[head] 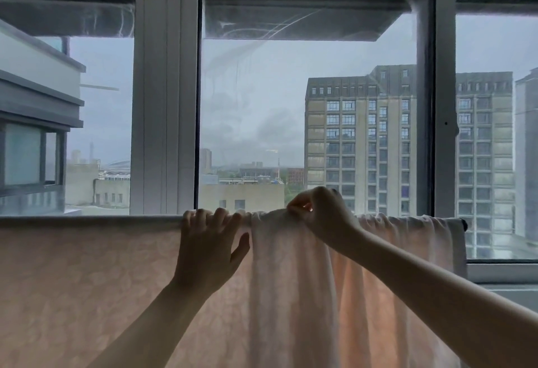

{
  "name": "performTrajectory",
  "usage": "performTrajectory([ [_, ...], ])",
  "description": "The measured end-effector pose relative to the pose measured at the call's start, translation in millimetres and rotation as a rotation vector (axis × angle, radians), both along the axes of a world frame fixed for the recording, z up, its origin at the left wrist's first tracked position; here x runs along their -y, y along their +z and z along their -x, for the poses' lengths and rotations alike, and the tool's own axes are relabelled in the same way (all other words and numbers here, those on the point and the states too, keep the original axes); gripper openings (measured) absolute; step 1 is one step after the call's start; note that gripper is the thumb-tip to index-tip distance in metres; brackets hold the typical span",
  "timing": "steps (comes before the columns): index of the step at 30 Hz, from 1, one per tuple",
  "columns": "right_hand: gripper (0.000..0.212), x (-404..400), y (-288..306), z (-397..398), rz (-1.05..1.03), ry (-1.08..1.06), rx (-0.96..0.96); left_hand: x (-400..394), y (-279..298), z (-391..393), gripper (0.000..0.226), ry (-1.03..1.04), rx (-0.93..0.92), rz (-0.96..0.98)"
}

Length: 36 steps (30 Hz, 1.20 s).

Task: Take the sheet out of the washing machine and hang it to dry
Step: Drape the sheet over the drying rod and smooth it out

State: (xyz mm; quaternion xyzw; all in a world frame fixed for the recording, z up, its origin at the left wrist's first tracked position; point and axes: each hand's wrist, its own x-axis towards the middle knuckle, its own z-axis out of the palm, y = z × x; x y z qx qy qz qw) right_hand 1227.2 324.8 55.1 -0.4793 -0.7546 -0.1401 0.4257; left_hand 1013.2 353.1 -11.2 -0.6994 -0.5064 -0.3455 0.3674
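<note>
Up top, two hands, one sheet (87, 280).

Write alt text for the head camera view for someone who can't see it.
Two hands spread a pale pink sheet over a rail before a window: the left hand hooks its fingers over the top edge while the right hand pinches bunched fabric.
</note>
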Motion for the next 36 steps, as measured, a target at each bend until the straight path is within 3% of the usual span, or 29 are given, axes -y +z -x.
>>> performTrajectory([
  [8, 0.01, -11, -5, -33, 0.04, -0.157, -0.075, 4, 0, -7, 0.039, -0.046, -0.014, -0.056],
  [17, 0.012, -9, -3, -40, 0.146, -0.105, -0.068, 12, 6, -26, 0.049, -0.031, 0.021, 0.043],
  [22, 0.016, -8, -6, -35, 0.131, -0.102, -0.054, 12, 5, -55, 0.05, -0.15, -0.047, -0.011],
  [31, 0.021, 11, -20, -56, 0.145, -0.015, -0.009, 4, -1, -82, 0.054, -0.129, -0.083, -0.077],
  [36, 0.031, 15, -26, -95, 0.093, -0.153, -0.036, -2, -3, -79, 0.057, -0.131, -0.08, -0.111],
])
